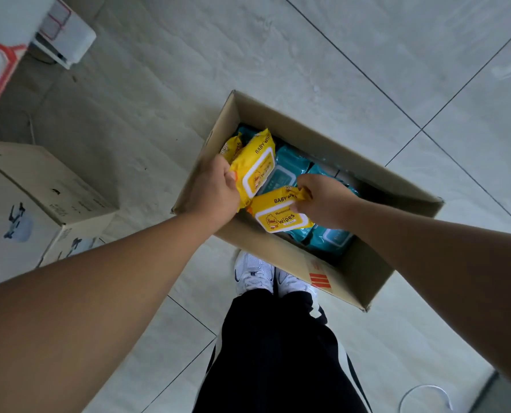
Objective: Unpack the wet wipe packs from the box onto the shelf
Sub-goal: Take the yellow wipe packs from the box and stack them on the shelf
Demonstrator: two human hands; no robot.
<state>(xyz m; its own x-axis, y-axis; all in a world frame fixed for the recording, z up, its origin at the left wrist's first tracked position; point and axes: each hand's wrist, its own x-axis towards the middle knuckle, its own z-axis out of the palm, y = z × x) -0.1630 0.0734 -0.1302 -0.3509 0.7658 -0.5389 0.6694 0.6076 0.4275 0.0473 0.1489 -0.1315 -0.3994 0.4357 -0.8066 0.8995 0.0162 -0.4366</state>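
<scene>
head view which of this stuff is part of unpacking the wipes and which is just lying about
For the job: cardboard box; upper yellow packs, gripped by the left hand; lower yellow pack, pinched by the right hand; teal packs in the box.
Lying about: printed carton on the floor; white strap loop.

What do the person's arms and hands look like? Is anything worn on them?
The left arm and right arm are bare as far as the view shows, with no sleeves. The left hand and right hand wear no gloves. I see no watch, bracelet or ring.
</scene>
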